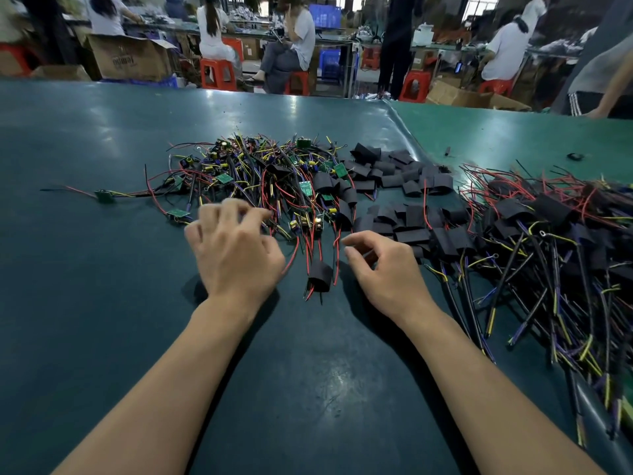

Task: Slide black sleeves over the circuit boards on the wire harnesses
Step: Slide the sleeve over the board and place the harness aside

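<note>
A tangled heap of wire harnesses with small green circuit boards (260,176) lies on the table ahead of me. Loose black sleeves (397,200) are piled just right of it. Further right is a pile of harnesses wearing black sleeves (548,241). One sleeved harness (320,275) lies on the table between my hands. My left hand (236,252) hovers at the near edge of the heap, fingers curled and blurred, holding nothing that I can see. My right hand (383,265) is beside the loose sleeves, fingers loosely curled, empty.
The dark green table (308,371) stretches toward me; a lighter green mat (496,132) covers its far right. A few boards on wires (106,195) lie apart at the left. Several people sit on red stools (219,73) at benches behind, and one person stands at the far right.
</note>
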Available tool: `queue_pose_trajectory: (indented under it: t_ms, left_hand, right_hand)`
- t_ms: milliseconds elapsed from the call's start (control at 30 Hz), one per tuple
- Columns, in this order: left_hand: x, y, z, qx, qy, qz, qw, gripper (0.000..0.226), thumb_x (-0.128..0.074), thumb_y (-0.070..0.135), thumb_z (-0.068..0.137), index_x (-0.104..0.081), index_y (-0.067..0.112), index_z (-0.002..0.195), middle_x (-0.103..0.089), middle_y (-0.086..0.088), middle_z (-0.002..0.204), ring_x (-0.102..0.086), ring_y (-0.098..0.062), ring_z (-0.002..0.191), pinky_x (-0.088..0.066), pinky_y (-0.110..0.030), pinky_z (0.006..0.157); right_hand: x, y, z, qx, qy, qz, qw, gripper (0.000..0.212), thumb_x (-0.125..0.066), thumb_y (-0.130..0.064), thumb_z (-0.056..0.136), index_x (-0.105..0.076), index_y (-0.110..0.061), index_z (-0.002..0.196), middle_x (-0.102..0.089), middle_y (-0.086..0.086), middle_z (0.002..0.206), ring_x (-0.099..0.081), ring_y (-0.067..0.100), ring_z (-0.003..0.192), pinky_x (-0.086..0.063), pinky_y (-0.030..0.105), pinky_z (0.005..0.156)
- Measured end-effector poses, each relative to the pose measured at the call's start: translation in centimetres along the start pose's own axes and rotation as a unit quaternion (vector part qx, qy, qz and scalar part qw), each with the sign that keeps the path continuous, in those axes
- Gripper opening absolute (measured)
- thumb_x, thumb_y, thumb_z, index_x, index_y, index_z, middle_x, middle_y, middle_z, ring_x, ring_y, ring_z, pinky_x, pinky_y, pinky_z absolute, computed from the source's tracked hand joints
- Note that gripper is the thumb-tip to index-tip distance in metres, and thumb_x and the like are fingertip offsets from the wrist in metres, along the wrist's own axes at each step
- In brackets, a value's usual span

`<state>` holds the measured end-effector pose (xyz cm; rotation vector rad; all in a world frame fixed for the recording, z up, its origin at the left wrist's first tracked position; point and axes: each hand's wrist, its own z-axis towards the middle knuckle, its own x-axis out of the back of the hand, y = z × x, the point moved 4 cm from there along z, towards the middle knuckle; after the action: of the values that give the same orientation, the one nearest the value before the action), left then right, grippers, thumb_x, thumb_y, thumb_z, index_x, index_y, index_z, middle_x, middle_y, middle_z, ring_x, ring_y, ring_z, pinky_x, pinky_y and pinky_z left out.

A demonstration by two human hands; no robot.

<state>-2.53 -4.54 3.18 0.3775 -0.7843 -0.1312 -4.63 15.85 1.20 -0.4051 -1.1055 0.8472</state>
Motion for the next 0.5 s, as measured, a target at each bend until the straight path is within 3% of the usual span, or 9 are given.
queue_pose_trajectory:
  t_ms: [100,267,400,500]
  left_hand:
    - [-0.1,2.4,-0.8,-0.147,-0.003,-0.068,0.987,0.020,-0.062,0.020,0.076,-0.077,0.020,0.090,-0.069,0.005,0.096,-0.055,-0.028,0.100,-0.036,-0.042,0.089]
    - [-2.7,2.4,-1.7,-0.174,-0.236,-0.103,0.951,0.025,-0.057,0.032,0.093,-0.077,0.019,0.102,-0.070,0.005,0.105,-0.056,-0.027,0.101,-0.045,-0.044,0.087]
    - [-2.8,2.3,-1.6,-0.141,-0.211,-0.073,0.964,0.046,-0.042,0.052,0.093,-0.078,0.024,0.089,-0.070,0.011,0.100,-0.055,-0.024,0.100,-0.042,-0.042,0.085]
    - [-2.6,1.5,-1.2,-0.106,-0.157,-0.031,0.981,0.044,-0.054,0.059,0.090,-0.077,0.024,0.075,-0.070,0.009,0.090,-0.054,-0.024,0.094,-0.041,-0.039,0.079]
  right_hand:
    - [0.1,0.1,0.2,0.003,0.014,-0.002,1.000,0.011,-0.064,-0.017,0.092,-0.074,-0.016,0.098,-0.067,-0.010,0.082,-0.062,0.010,0.072,-0.048,0.022,0.071]
    - [0.1,-0.1,0.3,0.021,0.025,-0.006,0.999,0.011,-0.064,-0.016,0.093,-0.074,-0.014,0.096,-0.070,-0.007,0.082,-0.063,0.009,0.072,-0.048,0.020,0.069]
    - [0.1,-0.1,0.3,0.014,0.021,-0.003,1.000,0.012,-0.063,-0.017,0.093,-0.074,-0.015,0.096,-0.069,-0.008,0.080,-0.063,0.008,0.071,-0.050,0.021,0.069]
    - [0.1,-0.1,0.3,0.008,0.014,-0.006,1.000,0.013,-0.062,-0.017,0.094,-0.074,-0.014,0.097,-0.071,-0.005,0.082,-0.064,0.010,0.072,-0.051,0.025,0.070]
